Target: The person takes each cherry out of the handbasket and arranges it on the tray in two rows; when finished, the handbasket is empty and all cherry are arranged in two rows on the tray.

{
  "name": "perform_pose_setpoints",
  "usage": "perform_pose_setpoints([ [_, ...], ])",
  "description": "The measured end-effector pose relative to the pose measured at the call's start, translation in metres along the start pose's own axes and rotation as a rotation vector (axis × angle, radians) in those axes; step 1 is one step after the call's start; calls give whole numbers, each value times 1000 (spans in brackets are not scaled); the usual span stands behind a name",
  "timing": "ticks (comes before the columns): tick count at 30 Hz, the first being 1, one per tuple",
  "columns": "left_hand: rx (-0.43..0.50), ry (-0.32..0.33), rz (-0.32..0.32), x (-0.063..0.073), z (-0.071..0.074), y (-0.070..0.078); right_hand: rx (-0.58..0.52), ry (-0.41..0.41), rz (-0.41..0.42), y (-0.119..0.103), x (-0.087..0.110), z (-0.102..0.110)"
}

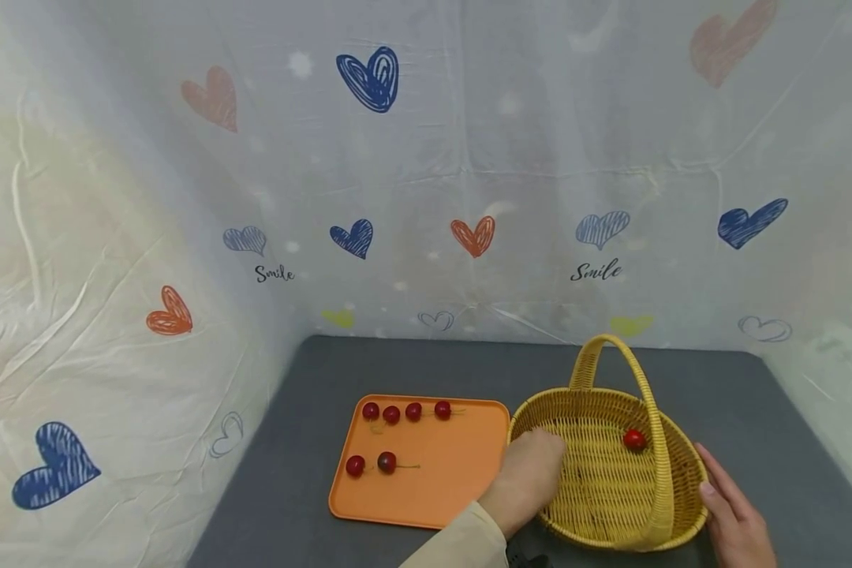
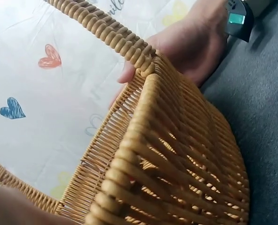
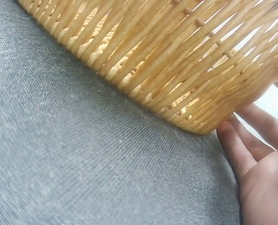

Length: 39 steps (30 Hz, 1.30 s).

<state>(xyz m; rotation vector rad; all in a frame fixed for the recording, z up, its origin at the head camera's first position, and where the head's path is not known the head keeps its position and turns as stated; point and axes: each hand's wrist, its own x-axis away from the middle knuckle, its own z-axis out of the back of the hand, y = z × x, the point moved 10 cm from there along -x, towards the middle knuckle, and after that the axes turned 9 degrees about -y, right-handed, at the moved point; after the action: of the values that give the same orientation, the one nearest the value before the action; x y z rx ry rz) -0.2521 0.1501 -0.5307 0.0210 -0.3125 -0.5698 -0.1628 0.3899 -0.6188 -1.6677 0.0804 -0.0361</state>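
A yellow woven basket (image 1: 596, 473) with an arched handle stands on the right part of the table, with one red cherry (image 1: 635, 440) inside. My left hand (image 1: 528, 477) reaches over the basket's left rim, its fingertips hidden behind the hand in the head view. Part of that hand (image 2: 17, 206) blurs across the lower left corner of the left wrist view; whether it holds anything I cannot tell. Against the basket's right outer side rests my right hand (image 1: 738, 513), fingers fairly straight. In the right wrist view, its fingers (image 3: 235, 145) touch the lower wicker edge.
Left of the basket lies an orange tray (image 1: 433, 489), close beside it. Several dark red cherries, one of them a cherry (image 1: 386, 462) with a long stem, lie in two rows on it. A white curtain (image 1: 412, 158) printed with hearts surrounds the grey table (image 1: 270, 489).
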Motion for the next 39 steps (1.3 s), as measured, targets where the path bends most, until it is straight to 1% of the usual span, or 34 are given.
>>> perform_pose_setpoints([
  [1, -10, 4, -56, -1, -1, 5, 1, 1, -6, 0, 0, 0],
  [4, -41, 25, -264, -2, -3, 24, -5, 3, -18, -1, -1, 1],
  [6, -51, 45, -393, -1, -4, 34, 12, 0, -45, 1, -1, 1],
  [7, -48, 54, -438, -1, -5, 37, 16, -2, -57, 1, -1, 0],
  [9, -14, 51, -481, -1, -6, 39, 28, -7, -69, 2, -2, -1],
  [10, 0, 56, -485, -2, -7, 39, 34, -10, -74, 2, -2, -1],
  [11, 8, 59, -473, -4, -7, 37, 39, -15, -74, 2, -2, -2],
  [17, 77, 84, -352, -10, -6, 25, 30, -7, -52, 0, -1, -3],
  [20, 133, 71, -336, -12, -5, 23, 18, 2, -44, -1, -1, -2],
  [23, 165, 84, -321, -15, -3, 22, 6, 9, -39, -1, -1, -1],
  [27, 169, 95, -296, -19, -4, 20, 11, 5, -44, -1, 0, -2],
  [32, 203, 52, -316, -22, -8, 22, -11, 17, -33, -2, 1, -2],
  [34, 219, 49, -323, -23, -8, 22, -22, 18, -20, -2, 1, -2],
  [39, 200, 31, -338, -24, -9, 25, -7, 19, -31, 0, 1, -1],
])
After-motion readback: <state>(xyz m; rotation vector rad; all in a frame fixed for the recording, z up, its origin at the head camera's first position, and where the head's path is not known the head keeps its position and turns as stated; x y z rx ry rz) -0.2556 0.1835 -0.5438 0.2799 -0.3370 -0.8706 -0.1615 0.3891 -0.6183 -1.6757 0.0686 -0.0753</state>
